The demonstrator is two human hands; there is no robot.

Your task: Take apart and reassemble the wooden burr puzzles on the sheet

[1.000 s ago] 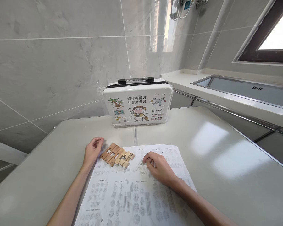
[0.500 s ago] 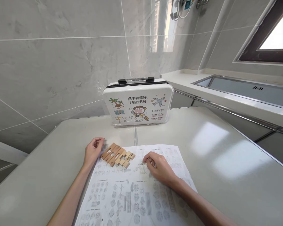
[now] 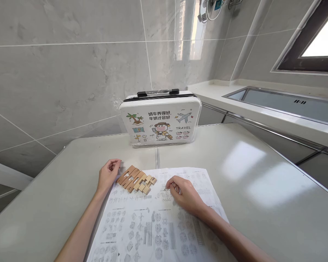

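Observation:
Several notched wooden puzzle pieces (image 3: 136, 179) lie side by side at the top left of a printed instruction sheet (image 3: 153, 225) on a pale table. My left hand (image 3: 108, 174) rests on the table just left of the pieces, fingers loosely curled, fingertips close to the nearest piece, holding nothing that I can see. My right hand (image 3: 184, 194) lies on the sheet to the right of the pieces, fingers curled under with the fingertips pressed on the paper.
A small white suitcase-shaped box (image 3: 160, 122) with cartoon prints stands upright at the table's far edge against the tiled wall. A counter with a steel sink (image 3: 284, 103) runs along the right. The table (image 3: 248, 171) has bare surface right of the sheet.

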